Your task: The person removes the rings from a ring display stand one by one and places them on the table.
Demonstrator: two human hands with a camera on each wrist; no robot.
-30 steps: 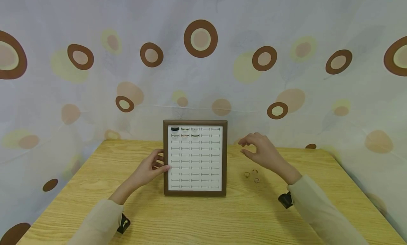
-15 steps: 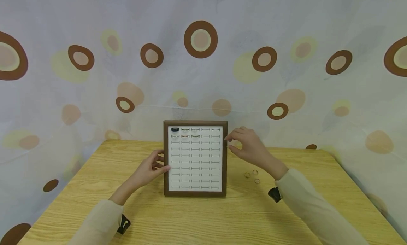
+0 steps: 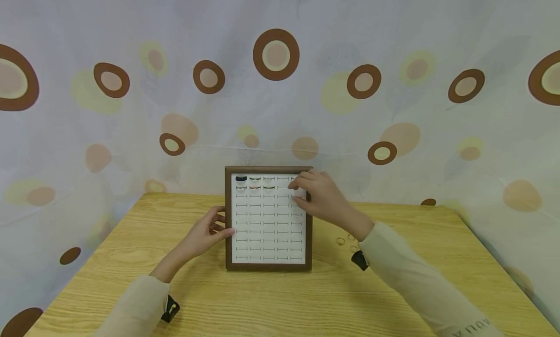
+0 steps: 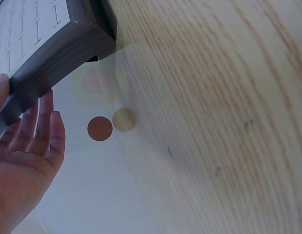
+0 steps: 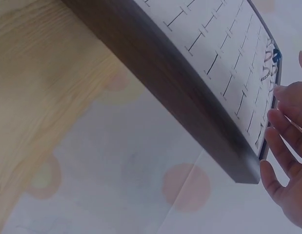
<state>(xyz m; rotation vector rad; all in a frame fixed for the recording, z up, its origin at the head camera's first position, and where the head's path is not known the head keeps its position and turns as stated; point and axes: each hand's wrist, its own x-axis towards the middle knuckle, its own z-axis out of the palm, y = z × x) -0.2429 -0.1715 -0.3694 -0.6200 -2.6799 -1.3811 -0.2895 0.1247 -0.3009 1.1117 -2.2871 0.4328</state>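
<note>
A brown-framed ring display board [image 3: 269, 225] with a white slotted face stands upright on the table. Several rings fill its upper left slots, among them a black ring [image 3: 241, 179]. My left hand [image 3: 204, 234] grips the frame's left edge, thumb on the front and fingers behind, as the left wrist view confirms. Over the board's upper right part is my right hand [image 3: 325, 198], its thumb and forefinger curved towards each other near the second-row slots. Whether a ring sits between those fingertips is too small to make out. Its fingers [image 5: 282, 146] appear beside the board in the right wrist view.
Loose rings [image 3: 340, 241] lie on the wooden table [image 3: 245, 303] to the right of the board, partly covered by the right forearm. A patterned cloth [image 3: 280, 113] hangs behind and along both sides of the table.
My right hand has moved left from above the loose rings, past the frame's right edge, to the face of the board. The left hand and the board have stayed in place.
</note>
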